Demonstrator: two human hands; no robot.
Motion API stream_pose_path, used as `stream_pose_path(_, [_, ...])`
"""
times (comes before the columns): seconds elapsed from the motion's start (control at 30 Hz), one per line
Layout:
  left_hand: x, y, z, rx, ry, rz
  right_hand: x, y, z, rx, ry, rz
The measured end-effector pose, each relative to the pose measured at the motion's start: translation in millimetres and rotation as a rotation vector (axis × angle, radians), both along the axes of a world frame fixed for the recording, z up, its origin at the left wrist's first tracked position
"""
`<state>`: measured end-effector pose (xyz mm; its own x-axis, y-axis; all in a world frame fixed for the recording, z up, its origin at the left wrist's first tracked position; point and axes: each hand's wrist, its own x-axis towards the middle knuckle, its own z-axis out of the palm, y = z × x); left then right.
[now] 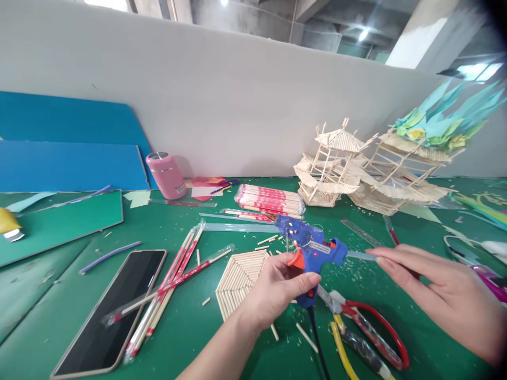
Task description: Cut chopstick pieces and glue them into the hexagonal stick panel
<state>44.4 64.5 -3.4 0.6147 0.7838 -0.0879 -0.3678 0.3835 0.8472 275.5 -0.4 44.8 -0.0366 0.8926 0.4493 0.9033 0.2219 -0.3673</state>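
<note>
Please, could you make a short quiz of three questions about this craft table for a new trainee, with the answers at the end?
1. True or false: the left hand grips the blue glue gun by its handle.
2. Choose one: what do the fingertips of the right hand pinch?
A) a chopstick
B) the glue stick at the back of the gun
C) a pencil
3. Short answer: which dark, flat device lies on the green mat, left of the hexagonal stick panel?

Key: 1 true; 2 B; 3 the smartphone.
</note>
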Motion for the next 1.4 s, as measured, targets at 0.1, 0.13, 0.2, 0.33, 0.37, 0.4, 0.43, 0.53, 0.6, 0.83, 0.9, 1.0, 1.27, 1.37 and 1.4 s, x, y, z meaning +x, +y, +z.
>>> stream_pose_path(0.1, [2,-3,-0.5,0.009,0.018,0.003,-9,5,4.4,-0.050,-0.086,0.082])
stream_pose_path(0.13, [3,-4,-0.7,0.013,0.022,0.007,-12,6,4.5,-0.053,-0.077,0.087])
stream_pose_path(0.2, [3,-4,-1.0,0.022,0.027,0.012,-18,6,3.3,-0.101,-0.023,0.087])
stream_pose_path(0.33, [3,-6,-1.0,0.043,0.033,0.011,-21,11,-0.2,-0.290,0.185,0.019])
stream_pose_path(0.37, [4,-6,-0.8,0.048,0.035,0.011,-21,13,-0.4,-0.338,0.254,0.009])
stream_pose_path(0.4, [4,-7,-0.4,0.053,0.037,0.009,-22,15,-0.2,-0.392,0.329,0.012])
stream_pose_path(0.43, [5,-7,0.0,0.057,0.039,0.006,-22,18,0.3,-0.445,0.402,0.027])
stream_pose_path(0.53, [5,-8,1.3,0.067,0.046,-0.013,-23,22,3.1,-0.545,0.474,0.093])
stream_pose_path(0.6, [4,-7,1.9,0.069,0.051,-0.024,-23,22,4.4,-0.490,0.341,0.107])
stream_pose_path(0.83, [2,-6,1.1,0.064,0.048,-0.034,-31,17,6.6,0.012,-0.096,0.174])
stream_pose_path(0.9, [1,-7,0.7,0.063,0.043,-0.036,-35,18,10.7,-0.153,0.017,0.160])
stream_pose_path(1.0, [1,-7,0.6,0.060,0.043,-0.036,-35,22,15.4,-0.429,0.215,0.157])
stream_pose_path(1.27, [5,-6,-2.7,0.048,0.024,-0.010,-30,32,7.1,-0.510,0.225,0.157])
stream_pose_path(1.37, [10,-6,-6.8,0.021,0.005,0.045,-37,26,2.3,-0.145,0.050,0.035])
stream_pose_path(1.4, [12,-6,-8.0,0.008,-0.003,0.065,-39,22,-0.7,0.009,0.015,-0.012])
